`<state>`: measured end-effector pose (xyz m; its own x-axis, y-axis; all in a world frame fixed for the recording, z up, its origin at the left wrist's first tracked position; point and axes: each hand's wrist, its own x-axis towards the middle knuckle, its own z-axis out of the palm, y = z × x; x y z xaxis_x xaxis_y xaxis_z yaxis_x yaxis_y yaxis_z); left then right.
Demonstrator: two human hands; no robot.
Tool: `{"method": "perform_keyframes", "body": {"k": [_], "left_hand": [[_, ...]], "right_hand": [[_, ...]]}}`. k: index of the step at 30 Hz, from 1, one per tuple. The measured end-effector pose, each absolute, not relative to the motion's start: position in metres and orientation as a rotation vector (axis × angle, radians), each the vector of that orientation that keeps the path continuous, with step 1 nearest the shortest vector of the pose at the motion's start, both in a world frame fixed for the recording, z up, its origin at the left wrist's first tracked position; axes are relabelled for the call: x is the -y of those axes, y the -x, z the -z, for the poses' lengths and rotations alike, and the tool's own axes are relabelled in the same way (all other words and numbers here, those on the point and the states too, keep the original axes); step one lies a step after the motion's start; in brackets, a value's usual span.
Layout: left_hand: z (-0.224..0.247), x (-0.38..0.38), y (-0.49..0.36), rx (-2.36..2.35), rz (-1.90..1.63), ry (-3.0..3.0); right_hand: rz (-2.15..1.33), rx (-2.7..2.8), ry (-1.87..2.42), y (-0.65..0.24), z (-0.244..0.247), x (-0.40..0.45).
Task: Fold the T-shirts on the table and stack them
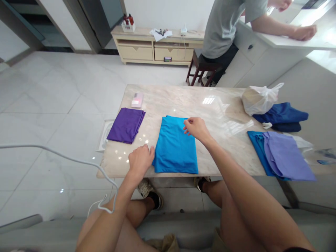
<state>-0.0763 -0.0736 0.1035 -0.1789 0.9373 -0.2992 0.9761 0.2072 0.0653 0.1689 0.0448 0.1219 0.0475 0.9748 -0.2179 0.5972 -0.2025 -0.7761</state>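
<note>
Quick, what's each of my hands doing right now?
Left hand: loosely curled by the blue cloth's left edge; can't tell whether it grips anything.
Right hand: partly open over the far right corner, no cloth visibly gripped.

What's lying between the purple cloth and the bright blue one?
Bare tabletop, with the left hand at the near end, in the head view.

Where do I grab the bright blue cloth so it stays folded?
I'd take the bright blue cloth by its left and right edges, coming in from both sides, fingers under, thumbs on top. It lies flat on the table in layers, so pinching just the top might unfold it.
</note>
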Motion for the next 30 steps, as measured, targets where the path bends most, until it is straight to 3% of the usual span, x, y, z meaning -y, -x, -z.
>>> {"method": "perform_keyframes", "body": {"k": [5,10,16,23,30], "left_hand": [[-0.099,0.063,0.060,-2.003,0.127,-1.917],[-0.103,0.062,0.030,-1.969,0.159,-2.069],[-0.113,0.057,0.028,-2.012,0.272,-1.916],[-0.113,0.062,0.051,-1.916,0.358,-1.794],[-0.113,0.075,0.066,-1.799,0.381,-1.813]], "right_hand": [[-0.625,2.137,2.064,-0.214,-0.102,-0.033],[-0.583,2.406,1.876,-0.231,-0.074,-0.023],[-0.490,2.519,1.681,-0.201,-0.063,-0.057],[-0.482,2.447,1.827,-0.140,-0.047,-0.122],[-0.538,2.328,1.786,-0.144,-0.030,-0.127]]}}
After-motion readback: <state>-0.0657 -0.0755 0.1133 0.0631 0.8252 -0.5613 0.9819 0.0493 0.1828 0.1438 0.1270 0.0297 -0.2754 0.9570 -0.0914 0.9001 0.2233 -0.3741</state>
